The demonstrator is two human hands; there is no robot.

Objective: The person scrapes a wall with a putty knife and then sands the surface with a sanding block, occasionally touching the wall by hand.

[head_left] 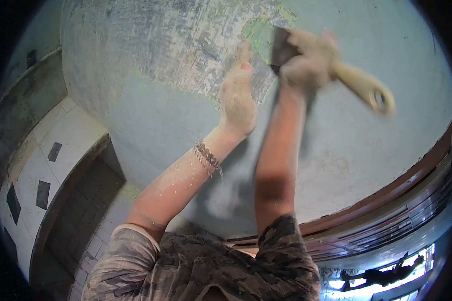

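My right hand (306,62), slightly blurred, is wrapped round a scraper (361,85) with a pale handle. Its dark wide blade (282,50) lies at the edge of a green patch (258,36) on the wall. To the left, my left hand (238,98) is dusty, its fingers stretched up near the scraped grey area (186,40) of the wall, and it holds nothing. A braided bracelet (207,156) is on the left wrist.
Painted wall (346,165) surrounds the scraped area. At the left is a white tiled ledge (60,155) with dark patches. A barred window (386,220) runs along the lower right, and a person (386,275) appears beyond, at the bottom right.
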